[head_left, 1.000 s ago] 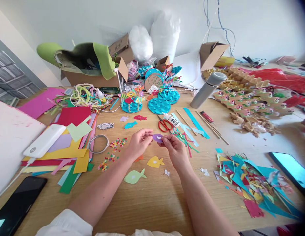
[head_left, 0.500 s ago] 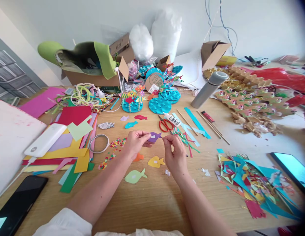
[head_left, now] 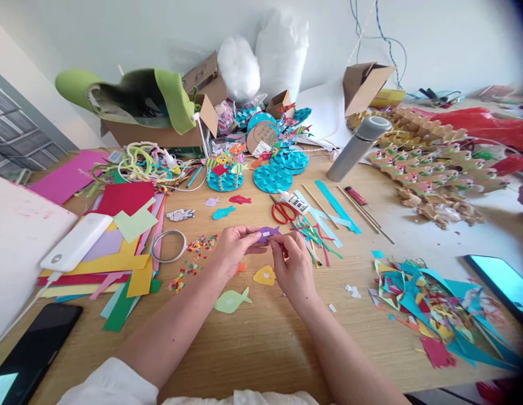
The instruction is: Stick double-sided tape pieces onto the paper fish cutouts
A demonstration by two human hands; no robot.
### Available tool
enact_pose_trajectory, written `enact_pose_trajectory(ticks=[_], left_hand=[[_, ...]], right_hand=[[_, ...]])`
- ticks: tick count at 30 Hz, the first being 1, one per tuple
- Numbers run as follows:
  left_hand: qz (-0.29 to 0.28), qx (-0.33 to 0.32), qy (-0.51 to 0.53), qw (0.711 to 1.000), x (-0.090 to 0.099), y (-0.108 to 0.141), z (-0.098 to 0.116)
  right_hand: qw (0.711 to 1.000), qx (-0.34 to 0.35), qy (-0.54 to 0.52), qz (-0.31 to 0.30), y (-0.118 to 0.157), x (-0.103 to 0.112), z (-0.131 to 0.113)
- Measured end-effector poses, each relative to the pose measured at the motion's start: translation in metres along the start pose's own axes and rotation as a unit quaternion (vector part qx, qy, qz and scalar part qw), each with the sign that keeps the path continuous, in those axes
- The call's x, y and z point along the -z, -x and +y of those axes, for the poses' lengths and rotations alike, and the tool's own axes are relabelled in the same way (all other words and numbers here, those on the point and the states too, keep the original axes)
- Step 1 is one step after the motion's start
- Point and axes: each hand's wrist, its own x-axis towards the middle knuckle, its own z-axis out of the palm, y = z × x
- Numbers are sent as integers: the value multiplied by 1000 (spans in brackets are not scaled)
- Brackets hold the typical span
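Note:
A purple paper fish [head_left: 270, 232] with a small white sticky square on it is pinched at its left end by my left hand [head_left: 236, 247]. My right hand [head_left: 293, 261] has thumb and forefinger pressed together at the fish's lower right edge; whatever lies between those fingertips is too small to make out. On the table below, a yellow paper fish [head_left: 262, 275] and a light green paper fish [head_left: 228, 302] each carry a white square. An orange paper fish [head_left: 242, 269] is partly covered by my left hand. Lilac [head_left: 212, 201], blue [head_left: 223, 212] and red [head_left: 240, 199] fish lie beyond.
Red-handled scissors [head_left: 283, 212] and a glue bottle [head_left: 294, 201] lie past my hands, near a grey flask [head_left: 356, 149]. Coloured paper sheets [head_left: 129, 225] and a tape ring [head_left: 169, 246] are left; paper scraps [head_left: 438, 309] and a phone [head_left: 501, 287] right.
My right hand has moved left, from just off the purple fish's tail onto its lower edge, and now covers the yellow fish's tail. The left hand keeps its pinch on the fish.

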Motion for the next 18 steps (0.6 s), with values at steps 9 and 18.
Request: enact_pose_trajectory(ticks=[9,18], left_hand=[[28,15,36,999,-3,0,0],[-9,-6,19,1000,-5,0,-6]], right_hand=[[1000,10,1,-14,0,-2,1],[1000,11,0,-11,2,-3,2]])
